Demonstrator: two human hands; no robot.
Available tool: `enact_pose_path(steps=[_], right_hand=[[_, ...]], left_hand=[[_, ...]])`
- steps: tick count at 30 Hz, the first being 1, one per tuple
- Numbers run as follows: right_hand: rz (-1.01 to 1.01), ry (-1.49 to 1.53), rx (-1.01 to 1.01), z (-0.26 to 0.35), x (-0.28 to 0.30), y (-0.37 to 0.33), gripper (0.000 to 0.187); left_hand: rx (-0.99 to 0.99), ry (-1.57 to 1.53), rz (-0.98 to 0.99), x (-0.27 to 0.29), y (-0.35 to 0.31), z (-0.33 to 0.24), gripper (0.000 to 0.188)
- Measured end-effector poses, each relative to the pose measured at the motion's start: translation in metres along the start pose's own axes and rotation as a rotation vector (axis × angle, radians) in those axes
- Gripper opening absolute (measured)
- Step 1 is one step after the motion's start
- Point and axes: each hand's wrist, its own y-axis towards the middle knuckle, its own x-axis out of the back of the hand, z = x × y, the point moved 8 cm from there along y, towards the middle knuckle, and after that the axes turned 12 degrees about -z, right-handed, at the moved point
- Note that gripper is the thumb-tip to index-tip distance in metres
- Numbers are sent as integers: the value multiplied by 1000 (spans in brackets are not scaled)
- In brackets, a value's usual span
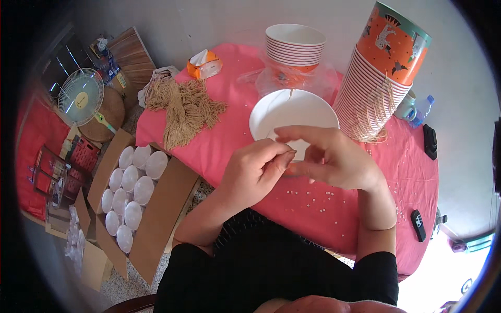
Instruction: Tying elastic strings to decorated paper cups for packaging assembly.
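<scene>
Both my hands meet over the near rim of a white paper bucket [279, 107]. My left hand [253, 169] is closed, thumb and forefinger pinched together; what lies between the fingertips is too small to make out. Just beside it, my right hand [334, 156] has its fingers curved and apart, with a gap between thumb and forefinger. A short bit of brownish cord [291, 93] shows at the bucket's far rim. To the right rises a tall stack of nested orange patterned buckets [394, 41], with lengths of tan cord [380, 104] draped down its side.
A tan cord bundle [182, 112] lies on the pink tablecloth [224, 156] at left. Behind stand more stacked buckets [295, 44] in clear plastic and an orange-white packet [204, 64]. Small white beads [313, 198] are scattered nearby. A carton [156, 214] holds plastic cups at lower left.
</scene>
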Motion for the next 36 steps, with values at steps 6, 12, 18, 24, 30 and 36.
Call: enact_pose_path(steps=[6,12,18,24,30,36], right_hand=[[-12,27,-91,-14,1,7,21],[-139,-62,167,-4,13,9,3],[12,-145,-55,-35,24,14,8],[41,-247,76,-32,23,15,8],[52,-361,242,-16,15,9,7],[102,-489,245,-4,9,3,5]], left_hand=[[231,-135,56,3,1,15,8],[185,-104,70,4,-1,20,7],[-37,116,8,11,-4,13,11],[-75,230,91,-2,-15,19,20],[-341,221,24,1,-17,8,20],[-591,324,-34,5,-23,-5,27]])
